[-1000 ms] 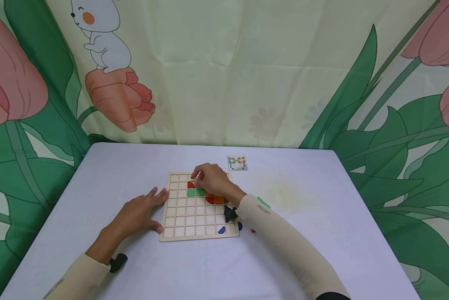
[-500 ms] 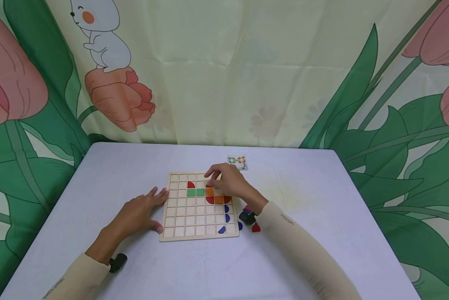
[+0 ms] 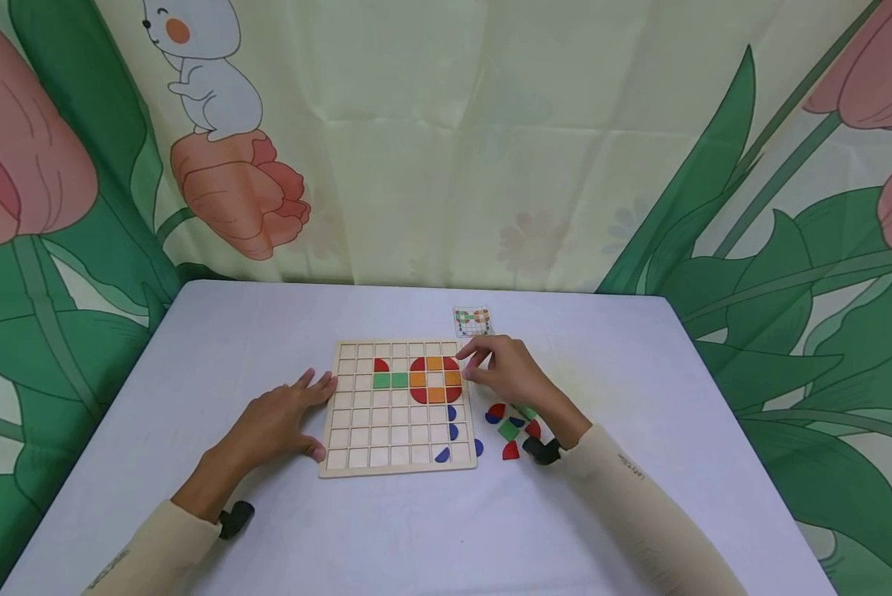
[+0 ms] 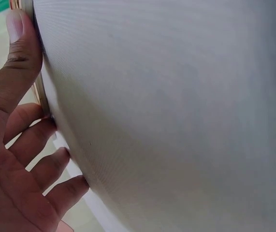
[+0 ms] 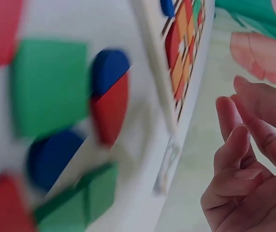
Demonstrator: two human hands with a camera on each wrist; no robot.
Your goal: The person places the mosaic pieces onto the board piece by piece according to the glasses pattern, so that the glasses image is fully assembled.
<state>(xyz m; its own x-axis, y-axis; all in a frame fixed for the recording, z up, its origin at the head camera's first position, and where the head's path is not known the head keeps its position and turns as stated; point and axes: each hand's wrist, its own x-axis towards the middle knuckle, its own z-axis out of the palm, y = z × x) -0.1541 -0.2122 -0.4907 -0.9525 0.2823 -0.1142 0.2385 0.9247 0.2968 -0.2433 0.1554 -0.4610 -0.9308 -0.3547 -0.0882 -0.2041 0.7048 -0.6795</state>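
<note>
My left hand (image 3: 278, 426) has its fingers spread, with the thumb (image 4: 24, 53) and fingertips against the left edge of the wooden grid board (image 3: 360, 417). In the board lie a red quarter-circle (image 3: 381, 365), two green squares (image 3: 390, 380) and a ring of red quarter-circles and orange squares (image 3: 434, 363). Blue half-circles (image 3: 452, 413) lie toward the lower right. My right hand (image 3: 513, 368) hovers by the board's upper right edge. Its fingers (image 5: 268, 106) are loosely bent, with nothing between them in the right wrist view.
Right of the board, loose pieces lie on the white-covered table (image 3: 386, 530), among them a green square (image 3: 509, 430), a red quarter-circle (image 3: 510, 450) and blue pieces. A small pattern card (image 3: 472, 320) sits behind the board. A printed curtain (image 3: 446, 165) hangs beyond the table.
My right hand has moved right, from over the red quarter-circle across the ring to the board's right edge, uncovering the ring and the loose pieces. The left hand has stayed put.
</note>
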